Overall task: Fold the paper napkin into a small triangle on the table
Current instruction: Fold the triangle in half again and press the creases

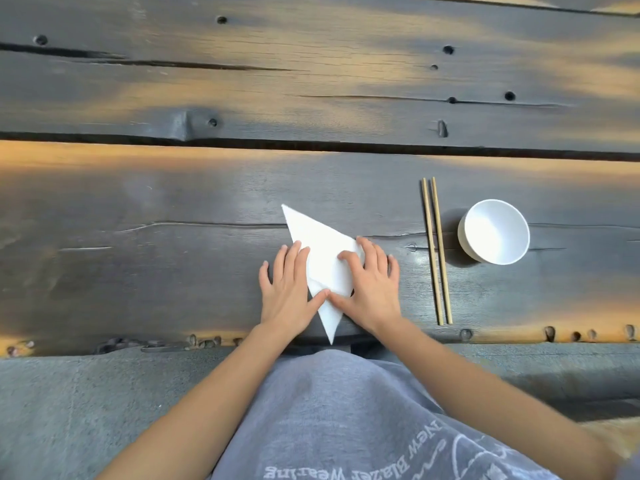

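Observation:
A white paper napkin (320, 252) lies folded into a long triangle on the dark wooden table (156, 265), one tip pointing far-left and one tip at the near edge. My left hand (289, 289) rests flat on its left side, fingers spread. My right hand (369, 285) presses flat on its right corner. The two thumbs meet on the napkin's lower part. Both palms cover parts of the paper.
A pair of wooden chopsticks (436, 251) lies to the right of the napkin, running away from me. A white bowl (495, 232) stands beyond them on the right. The table's near edge (173, 341) runs just below my wrists.

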